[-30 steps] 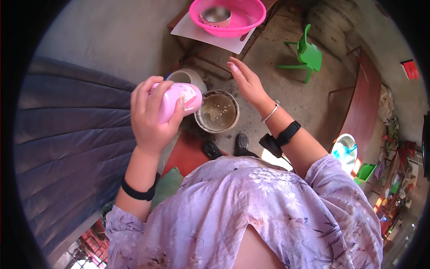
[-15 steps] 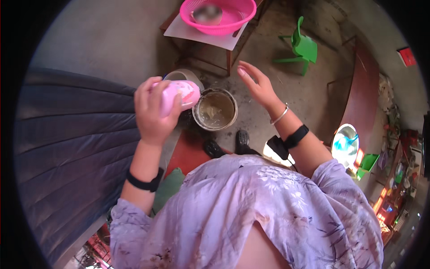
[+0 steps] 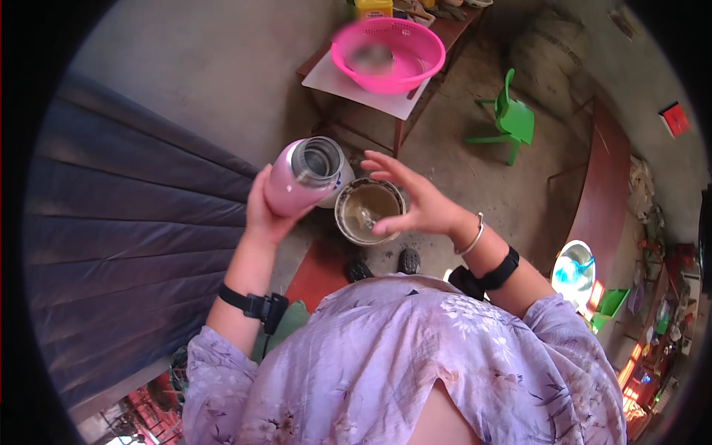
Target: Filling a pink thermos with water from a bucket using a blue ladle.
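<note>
My left hand (image 3: 265,211) is wrapped round a pink thermos bottle (image 3: 291,189). The bottle leans a little to the right, and its grey threaded mouth faces up with no lid on it. Right of it, my right hand (image 3: 423,200) is held in the air, fingers apart and nothing in them. Beneath that hand stands a round bucket (image 3: 343,226) with a dirty rim and cloudy liquid inside. A second, pale container (image 3: 343,185) is partly hidden behind the bottle.
A pink plastic basket (image 3: 415,78) with a blurred bowl sits on a table ahead. A green chair (image 3: 513,119) stands to its right. Along the right runs a brown table (image 3: 597,178) with a metal basin (image 3: 561,278) near its end. Dark curtain (image 3: 133,245) hangs at left.
The bottle has swung from tipped over the bucket to nearly upright, its open mouth now visible. My right hand has come down and inward over the bucket. The view has shifted.
</note>
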Demonstrator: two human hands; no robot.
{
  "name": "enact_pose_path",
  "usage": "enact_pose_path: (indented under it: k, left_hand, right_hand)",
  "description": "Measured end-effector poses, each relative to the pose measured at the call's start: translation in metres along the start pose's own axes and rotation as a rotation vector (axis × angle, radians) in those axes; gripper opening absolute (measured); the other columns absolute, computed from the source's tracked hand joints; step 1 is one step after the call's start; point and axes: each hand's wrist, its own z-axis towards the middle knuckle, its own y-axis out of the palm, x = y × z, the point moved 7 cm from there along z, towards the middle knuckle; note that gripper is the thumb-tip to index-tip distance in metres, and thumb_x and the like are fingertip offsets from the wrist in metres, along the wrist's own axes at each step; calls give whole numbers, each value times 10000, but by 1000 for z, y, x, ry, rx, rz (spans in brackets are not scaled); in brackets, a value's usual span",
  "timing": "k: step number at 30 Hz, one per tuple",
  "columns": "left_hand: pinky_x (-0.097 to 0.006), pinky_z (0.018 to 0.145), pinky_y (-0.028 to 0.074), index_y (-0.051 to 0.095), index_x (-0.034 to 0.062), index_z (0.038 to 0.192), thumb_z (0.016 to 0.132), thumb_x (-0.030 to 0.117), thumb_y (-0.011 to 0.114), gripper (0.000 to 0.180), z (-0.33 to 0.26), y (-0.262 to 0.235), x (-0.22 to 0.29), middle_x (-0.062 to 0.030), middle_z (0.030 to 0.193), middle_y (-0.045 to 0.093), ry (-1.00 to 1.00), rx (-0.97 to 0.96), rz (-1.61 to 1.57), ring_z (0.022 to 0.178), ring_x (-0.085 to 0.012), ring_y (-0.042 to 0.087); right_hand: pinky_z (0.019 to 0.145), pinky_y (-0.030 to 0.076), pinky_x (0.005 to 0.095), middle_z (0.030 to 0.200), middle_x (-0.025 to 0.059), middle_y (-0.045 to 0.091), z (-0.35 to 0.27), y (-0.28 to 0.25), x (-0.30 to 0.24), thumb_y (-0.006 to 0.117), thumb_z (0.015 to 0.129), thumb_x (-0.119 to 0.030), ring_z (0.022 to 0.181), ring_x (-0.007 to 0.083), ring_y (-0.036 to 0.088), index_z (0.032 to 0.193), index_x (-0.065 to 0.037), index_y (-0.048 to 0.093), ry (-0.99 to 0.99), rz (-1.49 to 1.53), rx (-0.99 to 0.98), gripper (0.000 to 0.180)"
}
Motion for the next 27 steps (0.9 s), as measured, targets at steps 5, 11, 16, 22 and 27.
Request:
enact_pose_path:
  k: [5, 11, 16, 22, 27]
  left_hand:
    - [-551, 1022, 419, 409, 66, 1389, 952, 419, 495, 568, -29, 39, -26, -166, 1337, 509, 51, -272, -71, 1215, -358, 518]
    - [-338, 979, 465, 419, 53, 1368, 958, 236, 556, 469, -61, 85, -28, -106, 1292, 528, 388, -652, 461, 1172, -176, 538]
    - [-338, 1142, 235, 241, -14, 1461, 1005, 222, 359, 526, -43, 59, -13, -156, 1485, 348, 291, -389, 445, 1378, -234, 332]
    - [-378, 1154, 206, 353, 16, 1434, 823, 137, 621, 679, -41, 70, 5, -171, 1479, 374, 349, -582, 1026, 1404, -273, 313]
    - [-379, 1044, 391, 331, 38, 1415, 603, 243, 883, 1004, -49, 85, -49, -145, 1355, 481, 325, -699, 1404, 1273, -279, 471]
  right_hand:
    - [1103, 327, 404, 1438, 164, 399, 26, 34, -65, 914, 588, -320, 1319, 283, 421, 1494, -31, 146, -214, -75, -38, 1222]
    - [1017, 429, 375, 1331, 127, 515, 31, 46, -96, 919, 570, -274, 1217, 266, 532, 1351, -39, 386, -213, -128, -21, 974]
    - [993, 449, 378, 1282, 143, 553, 25, 42, -104, 903, 592, -286, 1176, 289, 565, 1322, -32, 424, -189, -161, 55, 909]
    - [972, 460, 377, 1237, 145, 574, 14, 29, -102, 898, 601, -299, 1141, 292, 581, 1304, -16, 461, -164, -271, 171, 874]
    - [910, 474, 435, 1329, 152, 432, -21, 23, -107, 846, 579, -359, 1132, 370, 536, 1275, -106, 469, -63, -296, 294, 831]
